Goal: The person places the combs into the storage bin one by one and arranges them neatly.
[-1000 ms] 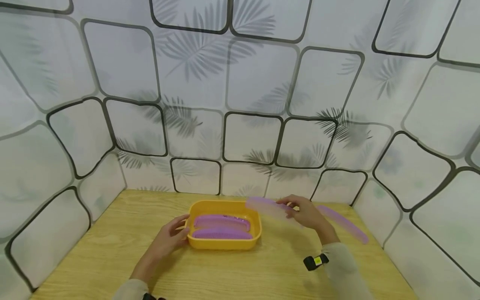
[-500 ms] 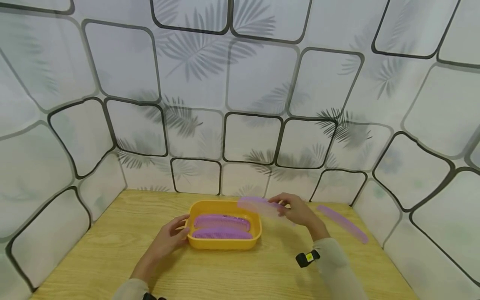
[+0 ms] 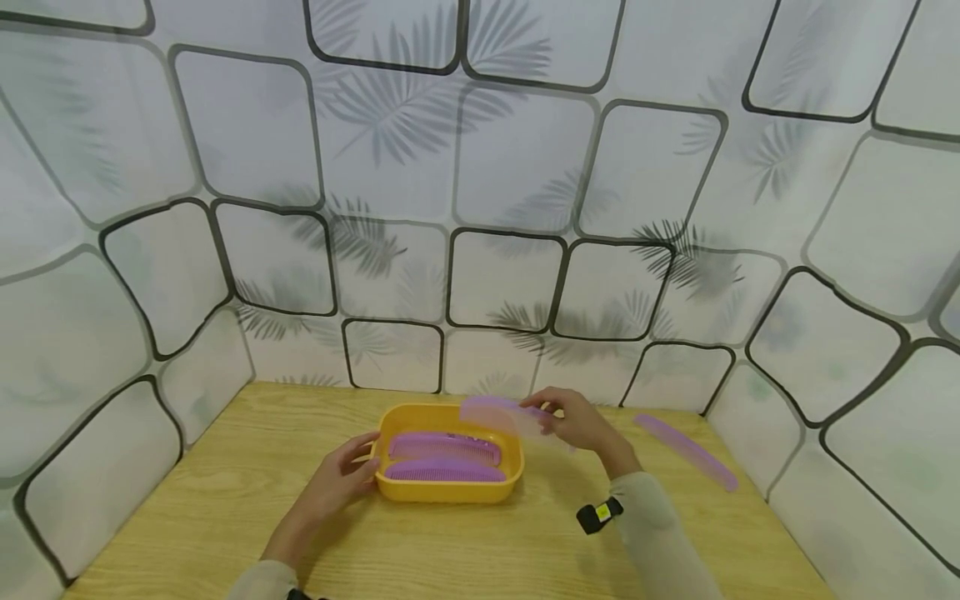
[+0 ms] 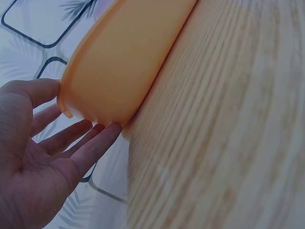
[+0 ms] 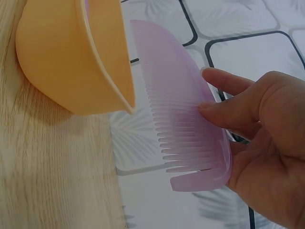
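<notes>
My right hand (image 3: 576,419) pinches a translucent purple comb (image 5: 176,86) by its curved back, teeth facing the basin. In the head view the comb's far end overlaps the basin's back right corner, raised above the table. The yellow plastic basin (image 3: 450,492) holds two purple combs, a patterned one (image 3: 442,447) behind and a second one (image 3: 446,471) in front. At the basin's left end my left hand (image 3: 335,477) touches the outside; in the left wrist view its fairly straight fingers (image 4: 97,150) rest their tips on the wall, with another digit at the rim.
Another purple comb (image 3: 686,450) lies slanted on the wood-grain table (image 3: 450,550) at the right, beyond my right forearm. Patterned wall covering (image 3: 502,275) rises behind the table and along both sides.
My right hand has moved left with the comb, bringing its end from beside the basin's right corner to over its back right part. The left hand and basin stay put.
</notes>
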`<move>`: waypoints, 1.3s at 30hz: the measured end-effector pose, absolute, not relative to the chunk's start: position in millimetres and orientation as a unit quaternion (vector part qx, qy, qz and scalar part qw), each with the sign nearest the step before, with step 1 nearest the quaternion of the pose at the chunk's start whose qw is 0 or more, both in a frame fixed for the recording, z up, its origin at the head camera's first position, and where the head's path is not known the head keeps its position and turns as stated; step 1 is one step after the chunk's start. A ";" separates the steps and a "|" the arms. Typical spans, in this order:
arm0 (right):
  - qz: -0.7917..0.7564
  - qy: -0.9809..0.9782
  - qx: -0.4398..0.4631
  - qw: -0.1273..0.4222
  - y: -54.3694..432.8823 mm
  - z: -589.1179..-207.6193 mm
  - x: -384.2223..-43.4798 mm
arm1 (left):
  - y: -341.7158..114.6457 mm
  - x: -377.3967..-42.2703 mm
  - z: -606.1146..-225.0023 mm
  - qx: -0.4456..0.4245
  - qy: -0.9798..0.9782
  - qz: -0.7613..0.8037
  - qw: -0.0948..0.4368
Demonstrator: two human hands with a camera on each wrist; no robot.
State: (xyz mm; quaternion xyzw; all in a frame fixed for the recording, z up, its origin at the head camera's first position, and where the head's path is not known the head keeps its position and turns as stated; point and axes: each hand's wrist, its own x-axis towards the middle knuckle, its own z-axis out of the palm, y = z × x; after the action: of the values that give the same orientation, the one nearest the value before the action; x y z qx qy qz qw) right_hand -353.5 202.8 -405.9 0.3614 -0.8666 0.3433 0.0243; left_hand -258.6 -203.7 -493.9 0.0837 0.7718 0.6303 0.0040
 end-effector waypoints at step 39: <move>0.311 -0.873 0.374 -0.037 153.1 -409.9 -367.8 | -202.9 -260.6 -495.2 0.077 0.774 0.629 0.003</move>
State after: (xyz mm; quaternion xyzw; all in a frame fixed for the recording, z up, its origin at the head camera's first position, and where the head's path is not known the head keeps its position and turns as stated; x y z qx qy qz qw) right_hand -367.8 153.1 -409.9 0.3742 -0.8729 0.3110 -0.0367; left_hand -260.6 -202.9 -495.2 0.0773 0.7738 0.6287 0.0026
